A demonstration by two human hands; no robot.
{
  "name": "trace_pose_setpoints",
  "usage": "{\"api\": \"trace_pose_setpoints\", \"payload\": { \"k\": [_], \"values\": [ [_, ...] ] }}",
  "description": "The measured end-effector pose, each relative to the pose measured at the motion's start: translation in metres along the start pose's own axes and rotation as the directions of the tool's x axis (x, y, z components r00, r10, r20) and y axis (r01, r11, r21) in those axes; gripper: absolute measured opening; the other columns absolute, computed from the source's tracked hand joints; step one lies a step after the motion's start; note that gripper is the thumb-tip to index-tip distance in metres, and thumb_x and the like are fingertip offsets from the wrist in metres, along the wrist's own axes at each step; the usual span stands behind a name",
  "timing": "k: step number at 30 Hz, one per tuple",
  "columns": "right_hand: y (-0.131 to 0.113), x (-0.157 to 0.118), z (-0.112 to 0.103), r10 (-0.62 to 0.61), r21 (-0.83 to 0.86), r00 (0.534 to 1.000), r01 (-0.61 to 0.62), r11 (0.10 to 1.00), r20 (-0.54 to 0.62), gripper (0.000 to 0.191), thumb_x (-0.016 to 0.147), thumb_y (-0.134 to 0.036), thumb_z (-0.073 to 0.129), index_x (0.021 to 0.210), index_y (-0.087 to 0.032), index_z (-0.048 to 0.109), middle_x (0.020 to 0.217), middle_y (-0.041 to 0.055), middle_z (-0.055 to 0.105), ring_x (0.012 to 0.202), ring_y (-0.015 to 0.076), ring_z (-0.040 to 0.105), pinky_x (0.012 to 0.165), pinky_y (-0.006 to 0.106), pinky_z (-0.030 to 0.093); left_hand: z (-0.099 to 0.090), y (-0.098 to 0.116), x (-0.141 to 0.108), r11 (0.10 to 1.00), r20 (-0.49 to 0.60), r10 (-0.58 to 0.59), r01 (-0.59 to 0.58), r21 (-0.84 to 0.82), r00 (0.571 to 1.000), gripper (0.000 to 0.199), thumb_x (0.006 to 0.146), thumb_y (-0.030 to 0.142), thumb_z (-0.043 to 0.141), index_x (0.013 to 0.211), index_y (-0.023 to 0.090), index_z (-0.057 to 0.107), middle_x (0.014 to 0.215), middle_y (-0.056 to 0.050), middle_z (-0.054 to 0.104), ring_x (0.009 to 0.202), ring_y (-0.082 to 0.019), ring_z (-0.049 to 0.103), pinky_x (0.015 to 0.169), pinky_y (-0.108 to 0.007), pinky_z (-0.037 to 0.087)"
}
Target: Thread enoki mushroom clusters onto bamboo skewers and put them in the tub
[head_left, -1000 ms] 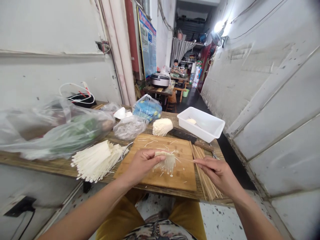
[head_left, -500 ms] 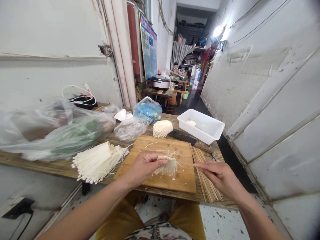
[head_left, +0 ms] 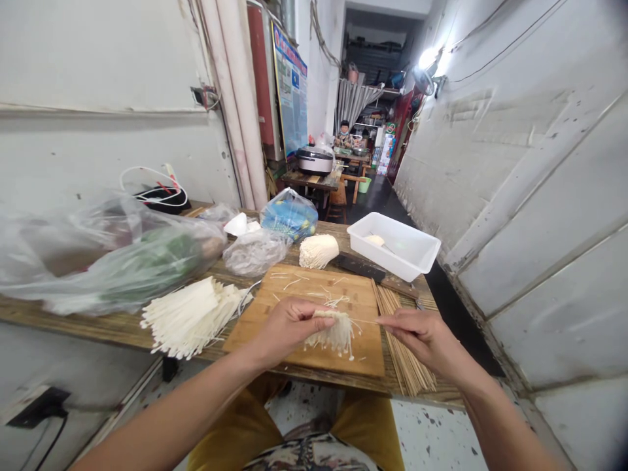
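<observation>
Over the wooden cutting board, my left hand pinches a small bunch of enoki mushrooms, whose thin stems hang down. My right hand holds a thin skewer between thumb and fingers, its far end at the bunch. Where the tip lies is hidden. Many skewers lie beside the board, partly beneath my right hand. A large fanned pile of enoki lies left of the board, and a thicker bundle sits behind it. Loose strands are scattered on the board.
A knife lies behind the board, near a white plastic tray with a small pale piece inside. Plastic bags fill the table's left side, with a blue bag farther back. A person is at a distant table.
My left hand and the mushroom bunch have shifted slightly right. My right hand has moved slightly left, so less of the skewer shows between them.
</observation>
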State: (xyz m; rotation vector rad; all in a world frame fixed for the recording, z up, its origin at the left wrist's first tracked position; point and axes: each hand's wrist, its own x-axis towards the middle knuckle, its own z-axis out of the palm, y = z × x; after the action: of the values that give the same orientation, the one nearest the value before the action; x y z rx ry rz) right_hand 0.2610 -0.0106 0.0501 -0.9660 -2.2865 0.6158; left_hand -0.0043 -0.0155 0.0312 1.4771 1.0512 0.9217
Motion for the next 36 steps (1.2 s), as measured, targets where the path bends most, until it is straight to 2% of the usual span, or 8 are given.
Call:
{"api": "trace_pose_setpoints", "payload": {
  "k": [5, 7, 10, 17, 20, 23, 28, 36],
  "values": [
    [-0.001, 0.002, 0.0, 0.027, 0.051, 1.0, -0.027, 0.998, -0.006, 0.026, 0.093, -0.029, 0.049, 0.103, -0.023, 0.073, 0.079, 0.0036, 0.071, 0.067, 0.0141, 0.064, 0.062, 0.024, 0.049, 0.002, -0.001, 0.001, 1.0, -0.034, 0.002, -0.002, -0.011, 0.999, 0.027, 0.075, 0.039, 0.067, 0.095, 0.022, 0.075, 0.103, -0.003, 0.074, 0.097, -0.024, 0.065, 0.087, -0.032, 0.048],
    [-0.001, 0.001, 0.0, 0.041, 0.057, 0.999, -0.039, 0.998, -0.017, 0.026, 0.093, -0.029, 0.049, 0.103, -0.024, 0.073, 0.083, 0.0035, 0.072, 0.072, 0.0151, 0.065, 0.066, 0.025, 0.05, 0.003, 0.001, 0.001, 0.999, -0.057, -0.01, 0.008, -0.043, 0.998, 0.035, 0.073, 0.035, 0.069, 0.106, 0.023, 0.071, 0.112, -0.004, 0.071, 0.102, -0.024, 0.064, 0.089, -0.032, 0.048],
    [0.001, 0.0, 0.0, 0.066, 0.066, 0.997, -0.065, 0.996, -0.024, 0.026, 0.093, -0.027, 0.049, 0.103, -0.024, 0.072, 0.091, 0.004, 0.073, 0.08, 0.0165, 0.067, 0.071, 0.027, 0.052, 0.003, 0.007, 0.0, 0.994, -0.064, -0.016, 0.009, -0.107, 0.998, 0.047, 0.07, 0.031, 0.072, 0.116, 0.022, 0.066, 0.111, -0.006, 0.071, 0.102, -0.024, 0.065, 0.089, -0.033, 0.049],
    [0.003, -0.002, 0.002, 0.097, 0.082, 0.994, -0.093, 0.992, -0.047, 0.024, 0.091, -0.024, 0.05, 0.1, -0.023, 0.072, 0.092, 0.004, 0.073, 0.082, 0.0169, 0.067, 0.073, 0.026, 0.052, -0.002, 0.008, -0.003, 0.997, -0.161, 0.045, -0.035, 0.063, 0.986, 0.027, 0.073, 0.033, 0.068, 0.096, 0.022, 0.075, 0.103, -0.003, 0.074, 0.098, -0.025, 0.066, 0.086, -0.031, 0.049],
    [0.003, -0.003, 0.001, 0.097, 0.095, 0.995, -0.093, 0.991, -0.037, 0.024, 0.091, -0.024, 0.05, 0.101, -0.023, 0.072, 0.094, 0.0044, 0.073, 0.083, 0.017, 0.067, 0.073, 0.027, 0.051, -0.004, 0.004, -0.003, 0.992, -0.198, 0.087, -0.068, 0.103, 0.976, 0.02, 0.073, 0.036, 0.068, 0.084, 0.022, 0.077, 0.09, -0.002, 0.076, 0.086, -0.023, 0.068, 0.077, -0.029, 0.051],
    [0.003, -0.004, 0.0, 0.096, 0.083, 0.995, -0.095, 0.992, -0.012, 0.025, 0.092, -0.024, 0.049, 0.103, -0.022, 0.071, 0.093, 0.0047, 0.072, 0.084, 0.0168, 0.066, 0.073, 0.026, 0.05, -0.003, 0.003, -0.004, 0.989, -0.218, 0.111, -0.086, 0.119, 0.97, 0.017, 0.073, 0.034, 0.068, 0.081, 0.022, 0.078, 0.084, -0.001, 0.077, 0.079, -0.021, 0.068, 0.07, -0.026, 0.051],
    [0.0, -0.004, -0.003, 0.062, 0.049, 0.998, -0.062, 0.997, 0.009, 0.026, 0.092, -0.022, 0.048, 0.104, -0.021, 0.072, 0.083, 0.0038, 0.07, 0.075, 0.0151, 0.064, 0.067, 0.024, 0.048, 0.0, 0.006, -0.007, 0.983, -0.176, 0.137, -0.112, 0.142, 0.975, 0.017, 0.076, 0.034, 0.066, 0.082, 0.023, 0.078, 0.083, -0.001, 0.077, 0.076, -0.019, 0.068, 0.068, -0.024, 0.05],
    [0.003, -0.004, -0.005, 0.033, 0.041, 0.999, -0.033, 0.999, 0.014, 0.026, 0.092, -0.023, 0.048, 0.102, -0.02, 0.072, 0.077, 0.004, 0.068, 0.069, 0.015, 0.061, 0.063, 0.025, 0.047, 0.0, 0.008, -0.006, 0.989, -0.122, 0.084, -0.068, 0.13, 0.989, 0.019, 0.076, 0.035, 0.066, 0.086, 0.023, 0.077, 0.089, -0.001, 0.076, 0.084, -0.022, 0.069, 0.072, -0.027, 0.051]
  ]
}}
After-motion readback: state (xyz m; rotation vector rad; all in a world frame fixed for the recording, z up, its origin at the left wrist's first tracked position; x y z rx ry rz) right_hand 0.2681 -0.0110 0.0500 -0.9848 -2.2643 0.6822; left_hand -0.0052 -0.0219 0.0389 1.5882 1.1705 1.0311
